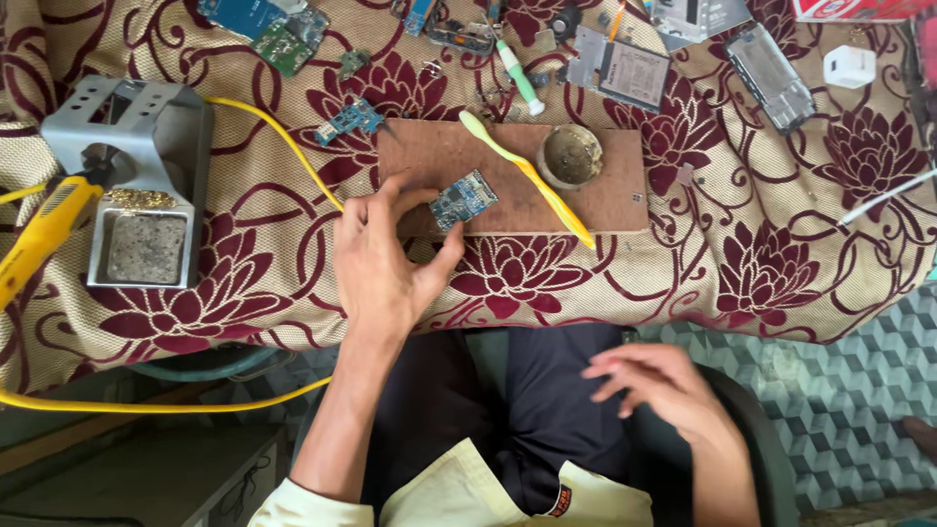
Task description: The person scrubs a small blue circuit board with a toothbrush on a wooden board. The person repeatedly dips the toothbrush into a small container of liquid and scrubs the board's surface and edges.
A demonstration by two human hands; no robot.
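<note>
**Small circuit board pinched at the edge of the wooden block**

Nearest us, our right hand (pixel 664 390) hovers over the dark trousers, fingers loosely spread, holding nothing. Our left hand (pixel 386 259) pinches a small blue circuit board (pixel 463 200) between thumb and fingertips, the other fingers curled. We note the board is flat, roughly rectangular, tilted, its long axis running from lower left to upper right, over the near edge of the brown wooden block (pixel 508 176). On the block lie a yellow toothbrush (pixel 532 176), set diagonally, and a round tin (pixel 571 154). A grey metal soldering stand (pixel 137 176) sits left on the floral cloth (pixel 761 263).
</note>
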